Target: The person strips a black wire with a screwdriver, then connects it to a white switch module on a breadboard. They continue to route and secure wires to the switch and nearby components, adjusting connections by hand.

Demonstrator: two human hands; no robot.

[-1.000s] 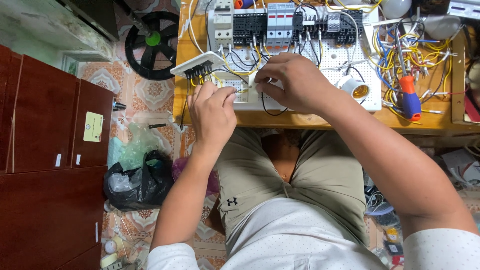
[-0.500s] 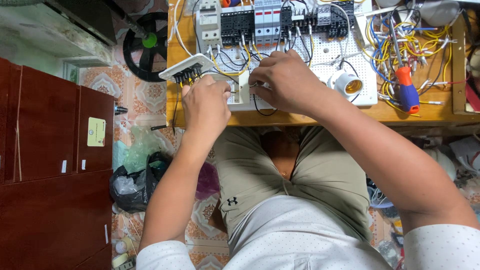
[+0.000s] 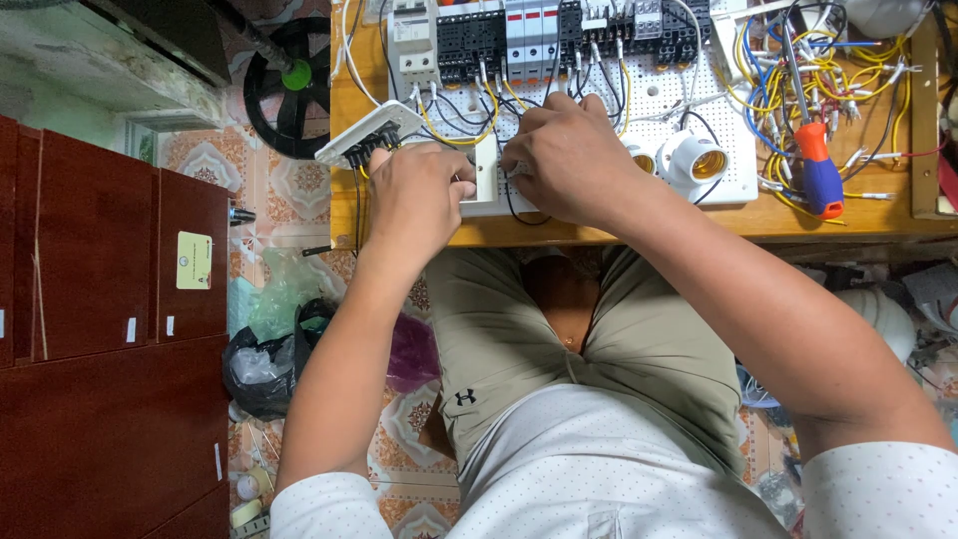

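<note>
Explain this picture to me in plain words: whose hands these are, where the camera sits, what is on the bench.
The camera sits on the person's head and looks straight down, so the lap and both arms show. The left hand and right hand work close together on a white switch box with wires. What the fingers pinch is hidden. Beside the left hand a white plate lies tilted, wired underneath. All this rests on a white pegboard on a wooden bench, with circuit breakers, two lamp sockets, an orange-handled screwdriver and loose coloured wires.
</note>
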